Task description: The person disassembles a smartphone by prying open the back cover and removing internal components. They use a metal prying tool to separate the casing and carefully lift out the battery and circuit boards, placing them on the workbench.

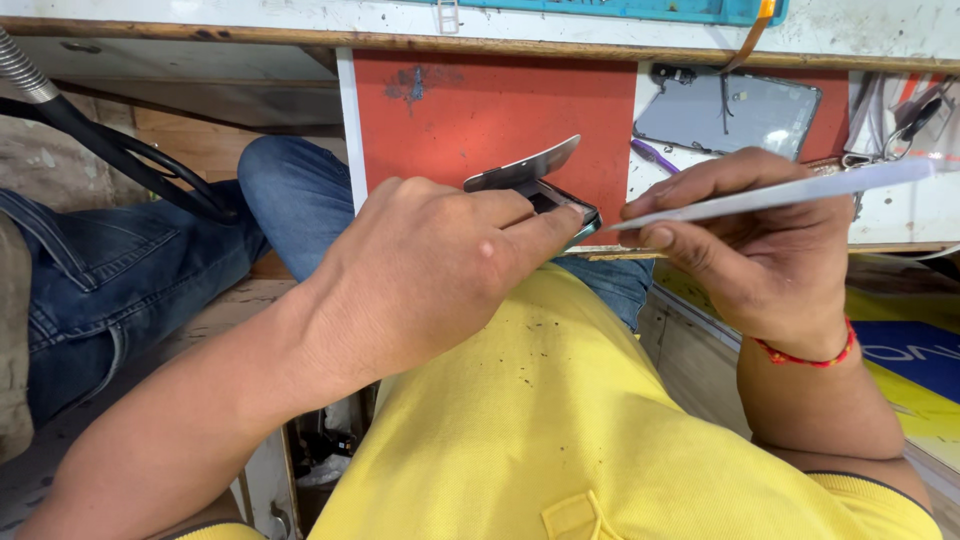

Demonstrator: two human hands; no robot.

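Yellow cloth of the person's shirt is filling the lower part of the head view, and both bare hands are working just above it, in front of a red drawer front.

Left hand is closing around a phone; thumb and fingers are pinching its edge, so most of the body is hidden and only one dark corner and a teal rim are showing. A thin grey panel is standing up from the phone at a slant, lifted at its far end and apparently attached near the hand.

Right hand is gripping a flat pale strip, fingers curled tight on it, and its narrow tip is pointing at the phone's corner, very near or touching; I cannot tell which.

By my judgement the step in hand is prying: the strip is being worked into the seam under the panel. The next move is calling for a shallow slide along the edge, with the left hand holding the phone steady.

Behind, another grey phone back is lying on a bench shelf.
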